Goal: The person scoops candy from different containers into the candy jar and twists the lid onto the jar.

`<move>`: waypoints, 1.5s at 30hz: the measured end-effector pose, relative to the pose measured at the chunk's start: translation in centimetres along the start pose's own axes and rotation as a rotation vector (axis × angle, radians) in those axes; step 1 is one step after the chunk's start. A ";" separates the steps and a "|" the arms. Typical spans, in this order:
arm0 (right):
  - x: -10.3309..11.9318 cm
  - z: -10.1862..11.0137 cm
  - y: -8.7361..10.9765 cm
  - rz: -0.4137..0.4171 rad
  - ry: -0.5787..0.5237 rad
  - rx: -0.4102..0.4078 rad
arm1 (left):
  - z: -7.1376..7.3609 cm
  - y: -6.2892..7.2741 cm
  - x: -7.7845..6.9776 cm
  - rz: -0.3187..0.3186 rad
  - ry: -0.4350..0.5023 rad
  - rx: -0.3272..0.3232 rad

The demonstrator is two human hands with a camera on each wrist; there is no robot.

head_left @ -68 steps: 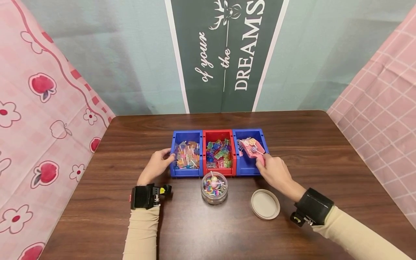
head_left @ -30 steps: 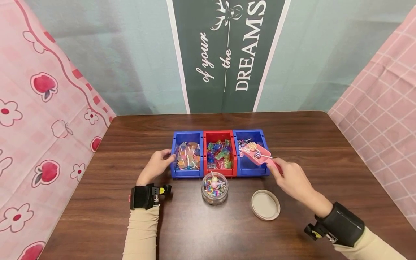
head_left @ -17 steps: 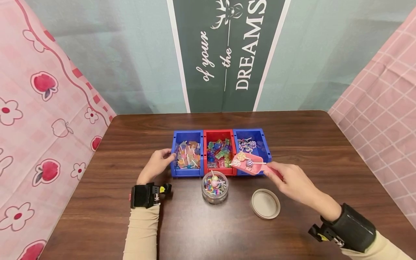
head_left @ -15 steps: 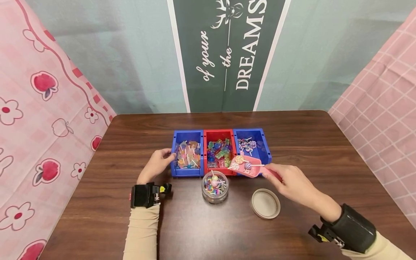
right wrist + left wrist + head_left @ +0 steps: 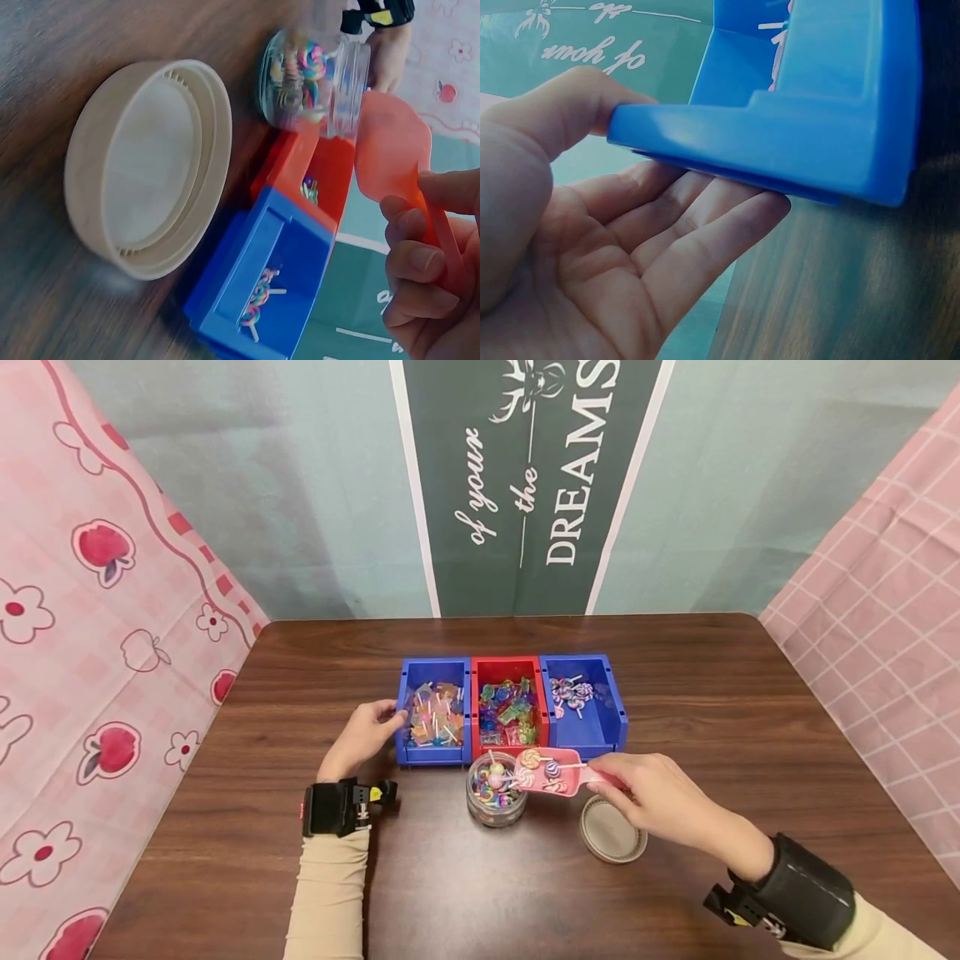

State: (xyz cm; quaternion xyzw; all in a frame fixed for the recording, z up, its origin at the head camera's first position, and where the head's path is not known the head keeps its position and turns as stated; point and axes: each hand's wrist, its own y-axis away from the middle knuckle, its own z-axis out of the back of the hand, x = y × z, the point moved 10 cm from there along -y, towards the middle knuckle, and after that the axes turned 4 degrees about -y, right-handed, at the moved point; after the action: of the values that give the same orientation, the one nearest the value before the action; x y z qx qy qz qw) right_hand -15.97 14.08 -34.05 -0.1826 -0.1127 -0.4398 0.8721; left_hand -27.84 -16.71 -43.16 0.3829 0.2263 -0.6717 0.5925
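Right hand: fingers [image 5: 652, 793] wrapped round the handle of the pink scoop, thumb along it.
Pink scoop [image 5: 394, 146]: above the tabletop [image 5: 450, 893], bowl carrying several swirl lollipops [image 5: 552, 768]; in the head view its front lip overlaps the right side of the jar mouth. Contact with the rim: cannot tell.
Jar [image 5: 495, 816]: clear, uncapped, upright, just in front of the red bin; small multicoloured candies inside.
Left hand: [image 5: 360, 739] thumb and fingers pinch the side wall of the left blue bin, at its outer edge.
Bins: three in a row, side by side, along the middle of the tabletop's far edge, slightly in from it. Left blue bin [image 5: 435, 756], pale candies, some with white sticks; red bin [image 5: 505, 668], bright translucent pieces; right blue bin [image 5: 592, 739], swirl lollipops gathered toward the back left corner.
Lid [image 5: 609, 835]: inner face up on the tabletop, partly below the right hand, in front of the right blue bin.
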 end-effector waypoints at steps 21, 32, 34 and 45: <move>5.9 0.6 -3.8 0.215 0.266 -0.017 | -0.3 0.2 0.0 0.023 0.019 0.025; 7.3 2.2 -3.7 0.236 0.405 -0.092 | -0.3 0.1 0.1 0.023 0.019 0.026; 7.4 2.7 -3.7 0.241 0.409 -0.110 | -0.3 0.1 0.2 0.026 0.023 0.025; 7.4 3.0 -3.6 0.224 0.393 -0.094 | -0.2 0.1 0.3 0.018 0.024 0.024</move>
State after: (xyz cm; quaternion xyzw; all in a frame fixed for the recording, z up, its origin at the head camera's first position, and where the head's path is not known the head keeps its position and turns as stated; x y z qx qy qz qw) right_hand -14.65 7.95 -27.87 -0.1452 0.1010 -0.3720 0.9112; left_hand -27.71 -16.70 -43.50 0.4000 0.2217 -0.6645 0.5910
